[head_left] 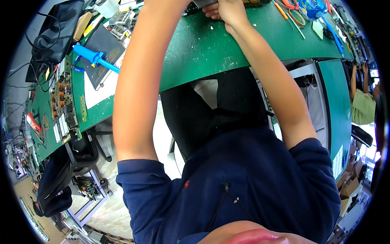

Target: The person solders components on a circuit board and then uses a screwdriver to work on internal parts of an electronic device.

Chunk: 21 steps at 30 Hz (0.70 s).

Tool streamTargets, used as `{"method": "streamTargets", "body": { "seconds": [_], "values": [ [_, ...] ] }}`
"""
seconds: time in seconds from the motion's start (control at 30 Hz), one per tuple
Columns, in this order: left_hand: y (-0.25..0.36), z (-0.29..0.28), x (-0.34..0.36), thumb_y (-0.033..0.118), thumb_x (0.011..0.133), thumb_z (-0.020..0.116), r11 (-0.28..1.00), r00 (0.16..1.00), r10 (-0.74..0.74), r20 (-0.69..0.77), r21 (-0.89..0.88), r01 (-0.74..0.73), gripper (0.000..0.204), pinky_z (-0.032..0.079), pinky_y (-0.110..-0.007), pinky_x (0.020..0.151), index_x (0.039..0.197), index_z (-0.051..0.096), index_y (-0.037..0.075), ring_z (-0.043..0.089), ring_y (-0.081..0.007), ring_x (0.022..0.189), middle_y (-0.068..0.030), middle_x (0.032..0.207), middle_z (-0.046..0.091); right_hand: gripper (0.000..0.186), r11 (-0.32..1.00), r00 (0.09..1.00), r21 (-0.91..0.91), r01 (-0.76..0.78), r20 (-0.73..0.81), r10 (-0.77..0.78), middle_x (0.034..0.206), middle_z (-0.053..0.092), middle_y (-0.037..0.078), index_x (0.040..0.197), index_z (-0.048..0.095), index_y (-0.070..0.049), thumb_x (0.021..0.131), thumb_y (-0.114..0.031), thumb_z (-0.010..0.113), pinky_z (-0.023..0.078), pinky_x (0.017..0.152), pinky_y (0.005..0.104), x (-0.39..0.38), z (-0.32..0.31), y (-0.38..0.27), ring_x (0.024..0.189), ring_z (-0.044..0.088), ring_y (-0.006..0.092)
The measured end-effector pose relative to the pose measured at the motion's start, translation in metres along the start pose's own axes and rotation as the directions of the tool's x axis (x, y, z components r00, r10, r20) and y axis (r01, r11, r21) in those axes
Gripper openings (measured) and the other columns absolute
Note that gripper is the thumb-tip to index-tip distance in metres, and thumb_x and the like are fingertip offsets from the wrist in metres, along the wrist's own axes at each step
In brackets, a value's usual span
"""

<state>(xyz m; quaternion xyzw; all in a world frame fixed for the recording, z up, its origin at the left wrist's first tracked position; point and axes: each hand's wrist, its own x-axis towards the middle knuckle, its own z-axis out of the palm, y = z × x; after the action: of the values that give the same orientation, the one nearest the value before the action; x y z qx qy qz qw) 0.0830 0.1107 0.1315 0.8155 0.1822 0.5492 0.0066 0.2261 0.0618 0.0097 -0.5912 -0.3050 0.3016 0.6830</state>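
At the top edge, my right hand has its fingers curled at a grey, flat-sided object, which is mostly cut off by the frame. My left hand reaches up to the same edge, left of that object. Only its wrist end shows, and its fingers are out of the picture. Both hands are over the far part of a green work mat with pale specks on it. A dark object with gold-coloured spots lies just right of my right hand.
Left of my left forearm lie a blue stick-shaped tool, a dark flat panel and circuit boards. At the far right are an orange-handled tool, a blue packet and a blue brush-like tool. Another person is at the right rim.
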Motion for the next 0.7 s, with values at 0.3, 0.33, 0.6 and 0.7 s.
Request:
{"method": "streamTargets", "body": {
  "seconds": [0.3,0.33,0.6,0.7],
  "values": [
    [-0.003,0.004,-0.001,0.013,0.077,0.076,0.996,0.995,-0.075,0.070,-0.034,0.078,0.029,0.052,-0.042,0.086,0.099,0.069,-0.004,0.067,-0.0392,0.093,-0.0230,0.095,0.070,0.048,0.973,0.983,-0.199,-0.117,0.113,0.141,0.073,0.069,0.020,0.095,0.063,0.006,0.103,-0.036,0.041,0.049,0.046,0.0313,-0.005,-0.019,-0.014,0.051,0.063,0.0236],
    [-0.002,0.002,0.002,0.013,0.077,0.076,0.997,0.995,-0.071,0.068,-0.021,0.073,0.028,0.052,-0.043,0.086,0.099,0.069,-0.004,0.067,-0.0392,0.093,-0.0229,0.095,0.070,0.049,0.970,0.978,-0.207,-0.131,0.132,0.161,0.074,0.069,0.020,0.097,0.063,0.006,0.103,-0.038,0.041,0.050,0.046,0.0316,-0.005,-0.017,-0.016,0.051,0.063,0.0239],
    [0.009,-0.011,0.006,0.008,0.073,0.077,0.999,0.995,0.034,0.090,-0.012,-0.033,0.026,0.051,-0.043,0.079,0.092,0.067,-0.005,0.065,-0.0405,0.085,-0.0235,0.086,0.067,0.048,0.975,0.971,-0.204,-0.091,0.199,0.132,0.081,0.072,0.014,0.107,0.061,0.003,0.103,-0.040,0.041,0.049,0.050,0.0245,-0.021,-0.009,-0.027,0.060,0.065,0.0154],
    [0.010,-0.008,0.009,0.009,0.072,0.078,1.000,0.996,-0.001,0.085,-0.022,0.003,0.027,0.052,-0.043,0.077,0.092,0.066,-0.006,0.065,-0.0404,0.084,-0.0245,0.087,0.066,0.047,0.972,0.977,-0.225,-0.064,0.183,0.107,0.079,0.071,0.013,0.102,0.061,0.002,0.103,-0.041,0.041,0.045,0.047,0.0243,-0.019,-0.010,-0.025,0.055,0.061,0.0136]
  ]
}}
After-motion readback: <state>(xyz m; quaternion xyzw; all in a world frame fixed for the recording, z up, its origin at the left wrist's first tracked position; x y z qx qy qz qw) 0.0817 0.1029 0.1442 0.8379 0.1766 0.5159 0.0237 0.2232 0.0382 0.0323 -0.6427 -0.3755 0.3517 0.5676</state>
